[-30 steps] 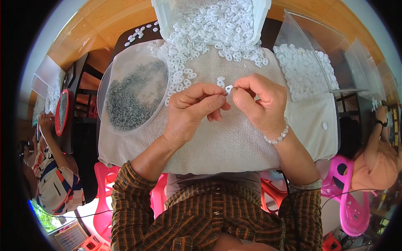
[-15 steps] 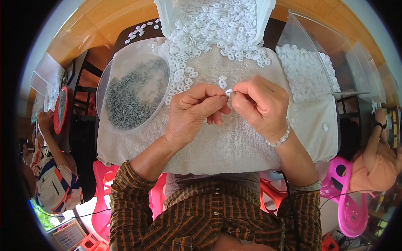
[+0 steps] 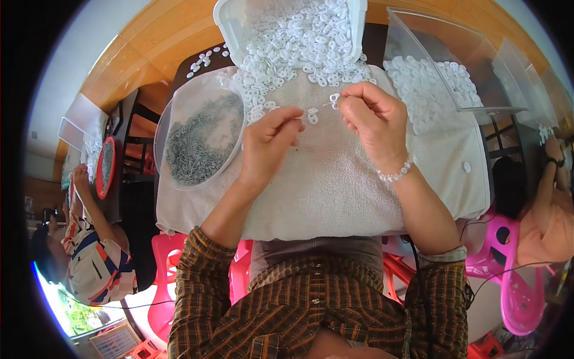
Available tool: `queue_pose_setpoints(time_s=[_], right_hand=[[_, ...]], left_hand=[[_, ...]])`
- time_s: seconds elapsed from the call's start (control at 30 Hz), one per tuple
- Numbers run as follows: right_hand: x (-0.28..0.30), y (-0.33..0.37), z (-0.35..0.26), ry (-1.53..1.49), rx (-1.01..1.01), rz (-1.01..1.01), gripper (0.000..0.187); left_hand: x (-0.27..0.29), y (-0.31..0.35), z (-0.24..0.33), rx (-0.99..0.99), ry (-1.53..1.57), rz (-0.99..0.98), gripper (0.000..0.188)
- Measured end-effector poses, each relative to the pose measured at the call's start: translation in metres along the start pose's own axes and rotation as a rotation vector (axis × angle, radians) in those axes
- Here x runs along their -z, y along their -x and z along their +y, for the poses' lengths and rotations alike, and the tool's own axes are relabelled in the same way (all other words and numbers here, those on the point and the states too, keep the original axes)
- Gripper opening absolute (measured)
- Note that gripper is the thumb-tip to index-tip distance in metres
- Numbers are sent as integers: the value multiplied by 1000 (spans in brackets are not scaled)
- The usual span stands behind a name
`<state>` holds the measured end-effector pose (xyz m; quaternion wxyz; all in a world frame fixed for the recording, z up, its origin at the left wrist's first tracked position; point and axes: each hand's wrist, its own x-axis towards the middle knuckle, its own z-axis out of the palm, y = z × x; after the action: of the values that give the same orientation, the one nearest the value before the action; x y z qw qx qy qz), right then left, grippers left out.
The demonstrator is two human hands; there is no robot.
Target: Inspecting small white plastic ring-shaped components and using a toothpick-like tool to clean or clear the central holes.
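The two hands have moved apart since a moment ago: the left hand (image 3: 269,140) now sits a bit lower and to the left, its fingers pinched on something too small to tell. The right hand (image 3: 373,122) pinches a small white ring (image 3: 334,97) just below the heap of white rings (image 3: 299,42). Another white piece (image 3: 312,115) lies on the towel (image 3: 335,191) between them, so one piece looks finished with.

Flat printed box (image 3: 113,341), pale with grid-like print, at seven o'clock near rim, on floor. No labels, signs or screens visible elsewhere.
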<state>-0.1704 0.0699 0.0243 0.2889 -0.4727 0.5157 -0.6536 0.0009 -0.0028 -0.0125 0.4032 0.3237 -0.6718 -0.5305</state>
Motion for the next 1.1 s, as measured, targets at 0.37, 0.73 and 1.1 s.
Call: queue_pose_setpoints(time_s=[0.37,0.73,1.1], right_hand=[[2,-3,3,-132,34,11,9],[2,-4,2,-176,-46,1,10],[2,-9,9,-148,-103,4,8]], left_hand=[[-18,-22,-9,-378,-888,-75,11],[-16,-2,-6,-399,-637,-20,14],[-5,0,-11,-466,-567,-195,14]])
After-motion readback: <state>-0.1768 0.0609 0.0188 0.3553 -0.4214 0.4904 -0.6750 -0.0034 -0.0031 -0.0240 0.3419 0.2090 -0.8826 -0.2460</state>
